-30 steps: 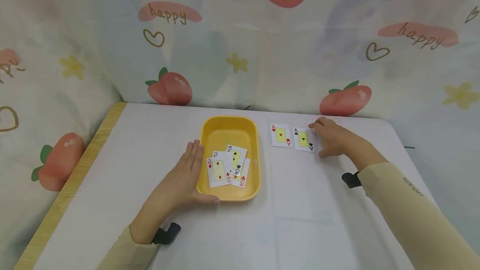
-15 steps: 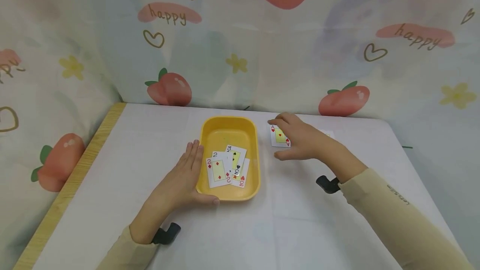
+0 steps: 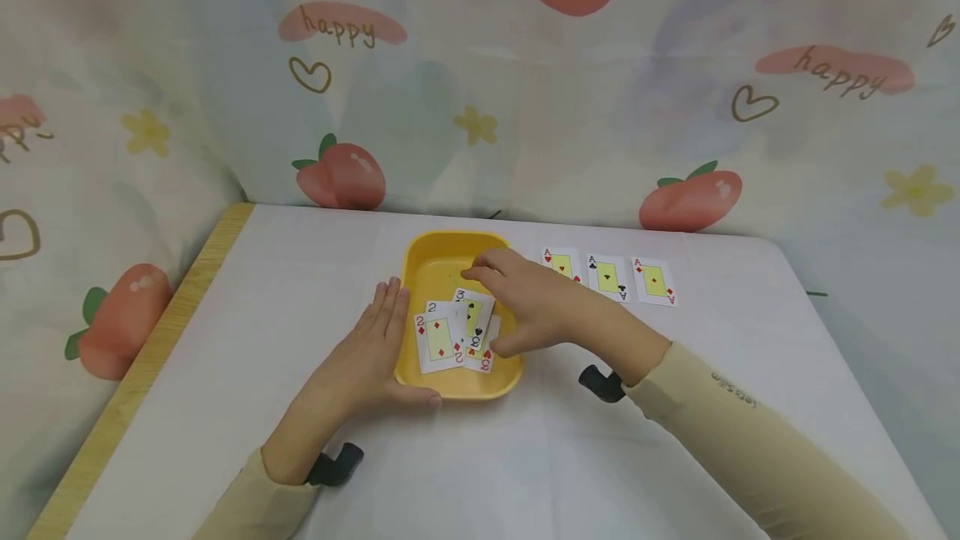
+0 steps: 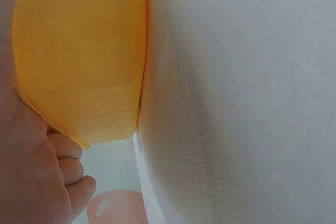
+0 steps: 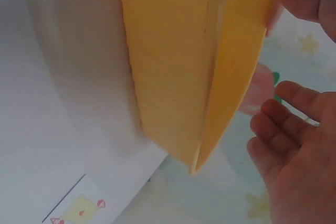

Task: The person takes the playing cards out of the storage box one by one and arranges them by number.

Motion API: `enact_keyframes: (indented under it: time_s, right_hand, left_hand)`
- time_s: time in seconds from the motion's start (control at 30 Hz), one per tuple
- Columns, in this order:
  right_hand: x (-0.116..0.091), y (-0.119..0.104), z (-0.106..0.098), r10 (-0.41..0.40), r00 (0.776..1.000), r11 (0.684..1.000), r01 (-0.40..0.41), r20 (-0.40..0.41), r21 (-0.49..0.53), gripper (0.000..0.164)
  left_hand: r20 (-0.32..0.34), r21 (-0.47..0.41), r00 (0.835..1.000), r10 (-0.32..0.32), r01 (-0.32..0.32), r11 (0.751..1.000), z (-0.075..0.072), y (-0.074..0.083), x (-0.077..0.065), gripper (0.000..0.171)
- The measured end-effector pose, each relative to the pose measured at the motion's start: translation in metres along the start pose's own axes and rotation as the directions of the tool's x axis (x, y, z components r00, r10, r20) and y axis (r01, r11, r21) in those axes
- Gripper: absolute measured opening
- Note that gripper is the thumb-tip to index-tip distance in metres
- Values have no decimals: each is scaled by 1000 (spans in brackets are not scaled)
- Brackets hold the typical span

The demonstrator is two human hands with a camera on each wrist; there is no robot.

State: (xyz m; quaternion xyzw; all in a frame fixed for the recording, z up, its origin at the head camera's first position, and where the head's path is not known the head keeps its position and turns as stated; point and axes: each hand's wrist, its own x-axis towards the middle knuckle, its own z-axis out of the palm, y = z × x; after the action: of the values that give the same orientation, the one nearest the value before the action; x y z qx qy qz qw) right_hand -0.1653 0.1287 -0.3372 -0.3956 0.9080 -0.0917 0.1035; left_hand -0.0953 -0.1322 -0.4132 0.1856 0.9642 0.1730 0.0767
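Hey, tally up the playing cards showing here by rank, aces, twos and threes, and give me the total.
Aces: 3 (ace of hearts, black ace, ace of diamonds)
Twos: 2 (two of diamonds, partly covered two)
Threes: 2 (black three, three of hearts)
Total visible: 7 cards

L hand [image 3: 363,369]: L fingers [image 3: 386,311] straight, side by side, pointing fwd; L thumb [image 3: 416,396] spread out to R. L arm [image 3: 262,486] angled in from lower L.
R hand [image 3: 532,298]: R fingers [image 3: 487,267] relaxed, slightly bent; R thumb [image 3: 512,345] apart, gap btwn. R arm [image 3: 720,423] diag. from lower R.
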Motion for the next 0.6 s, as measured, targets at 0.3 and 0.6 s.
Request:
enact_keyframes:
  time_s: [0.3,0.6]
  right_hand:
    - [16,-23,14,-48,998,999,48,43,-8,85]
    - [28,-31,29,-85,994,995,88,74,-37,87]
  left_hand:
    - [8,11,1000,24,-24,1000,-1,-2,0,145]
    - [1,9,999,41,-41,999,-3,-1,-1,143]
